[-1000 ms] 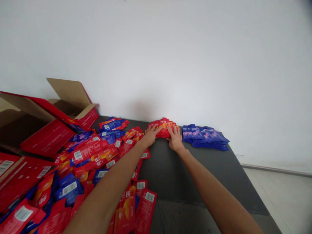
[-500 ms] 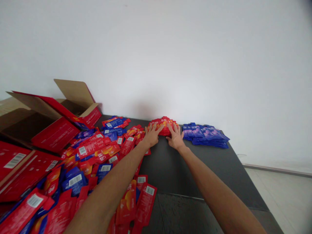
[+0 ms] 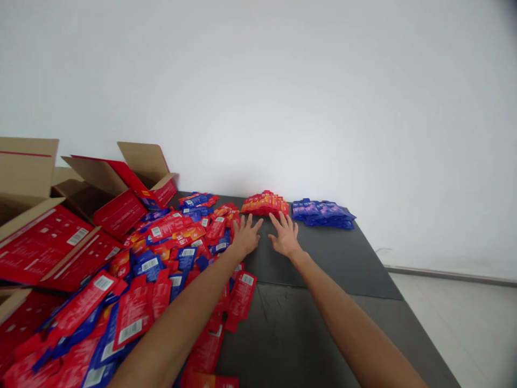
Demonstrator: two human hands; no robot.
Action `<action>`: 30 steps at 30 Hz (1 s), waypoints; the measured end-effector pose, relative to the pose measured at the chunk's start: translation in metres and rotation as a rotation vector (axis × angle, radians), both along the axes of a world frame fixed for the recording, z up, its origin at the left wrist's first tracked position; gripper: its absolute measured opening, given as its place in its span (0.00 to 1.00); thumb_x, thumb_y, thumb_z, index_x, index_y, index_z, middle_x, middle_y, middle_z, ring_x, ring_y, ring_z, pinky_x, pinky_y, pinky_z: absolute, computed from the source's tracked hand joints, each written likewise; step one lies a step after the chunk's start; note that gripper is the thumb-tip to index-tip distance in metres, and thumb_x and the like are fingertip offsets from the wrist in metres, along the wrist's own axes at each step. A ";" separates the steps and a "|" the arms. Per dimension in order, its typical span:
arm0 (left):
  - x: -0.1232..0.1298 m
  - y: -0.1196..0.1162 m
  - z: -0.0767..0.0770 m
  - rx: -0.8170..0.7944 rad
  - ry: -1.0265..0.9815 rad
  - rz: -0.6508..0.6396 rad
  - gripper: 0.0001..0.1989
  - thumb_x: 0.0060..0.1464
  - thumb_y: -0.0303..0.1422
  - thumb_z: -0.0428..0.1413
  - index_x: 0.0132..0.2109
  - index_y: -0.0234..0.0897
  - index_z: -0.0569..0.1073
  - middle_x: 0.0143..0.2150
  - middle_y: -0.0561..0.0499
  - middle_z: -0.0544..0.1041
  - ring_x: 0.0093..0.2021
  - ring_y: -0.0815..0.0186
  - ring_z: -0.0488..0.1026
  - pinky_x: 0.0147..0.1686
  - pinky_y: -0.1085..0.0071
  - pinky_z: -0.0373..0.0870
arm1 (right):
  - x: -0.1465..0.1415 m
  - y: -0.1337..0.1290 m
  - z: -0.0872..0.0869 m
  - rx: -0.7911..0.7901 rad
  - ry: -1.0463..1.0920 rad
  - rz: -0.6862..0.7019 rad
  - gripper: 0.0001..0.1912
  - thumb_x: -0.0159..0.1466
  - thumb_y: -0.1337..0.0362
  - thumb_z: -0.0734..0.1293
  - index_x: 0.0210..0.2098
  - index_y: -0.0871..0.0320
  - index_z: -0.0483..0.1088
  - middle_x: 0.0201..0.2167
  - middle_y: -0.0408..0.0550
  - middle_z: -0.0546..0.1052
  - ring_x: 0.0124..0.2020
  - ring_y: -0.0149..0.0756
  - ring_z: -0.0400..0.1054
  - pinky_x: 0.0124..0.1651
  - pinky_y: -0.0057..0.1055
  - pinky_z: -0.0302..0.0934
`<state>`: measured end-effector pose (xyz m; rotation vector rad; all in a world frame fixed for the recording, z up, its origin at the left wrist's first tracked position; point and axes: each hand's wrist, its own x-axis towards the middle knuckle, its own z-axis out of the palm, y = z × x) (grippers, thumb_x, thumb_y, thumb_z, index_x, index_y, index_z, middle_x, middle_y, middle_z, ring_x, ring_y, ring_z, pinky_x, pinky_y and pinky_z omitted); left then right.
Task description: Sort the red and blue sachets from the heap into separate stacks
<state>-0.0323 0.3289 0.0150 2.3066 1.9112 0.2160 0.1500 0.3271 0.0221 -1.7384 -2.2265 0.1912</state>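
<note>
Against the wall lies a neat row of overlapping red packets (image 3: 264,203). Just in front of it, my left hand (image 3: 245,237) hovers with fingers spread, holding nothing, beside the mixed heap. My right hand (image 3: 284,236) is also spread and bare, a little right of it, over the dark table near the front of the red row. Blue packets (image 3: 323,213) lie in an overlapping pile to the right. On the left spreads a loose heap of red and blue packets (image 3: 135,307), many with barcodes showing.
Open red and brown cardboard boxes (image 3: 121,213) stand along the left side, behind and beside the heap. The dark table (image 3: 294,334) meets a white wall (image 3: 283,97) at the back. Pale floor (image 3: 448,307) shows beyond its right edge.
Both hands have come off the red row and drawn back toward me, fingers spread. The view has shifted, showing more of the boxes on the left.
</note>
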 end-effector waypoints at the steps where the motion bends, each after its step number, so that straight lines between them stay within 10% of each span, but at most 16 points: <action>1: 0.001 -0.008 -0.001 0.004 0.004 -0.003 0.37 0.58 0.39 0.53 0.71 0.55 0.49 0.75 0.45 0.42 0.72 0.38 0.38 0.63 0.32 0.35 | 0.000 -0.009 0.000 0.003 0.001 0.004 0.46 0.63 0.61 0.67 0.71 0.36 0.36 0.74 0.45 0.36 0.72 0.55 0.31 0.65 0.62 0.35; 30: 0.004 -0.215 -0.015 0.252 0.048 0.006 0.26 0.60 0.42 0.51 0.64 0.42 0.65 0.68 0.39 0.61 0.70 0.42 0.50 0.64 0.37 0.42 | 0.006 -0.225 -0.015 0.133 -0.002 -0.047 0.33 0.64 0.60 0.63 0.68 0.44 0.55 0.71 0.48 0.51 0.67 0.52 0.48 0.65 0.53 0.42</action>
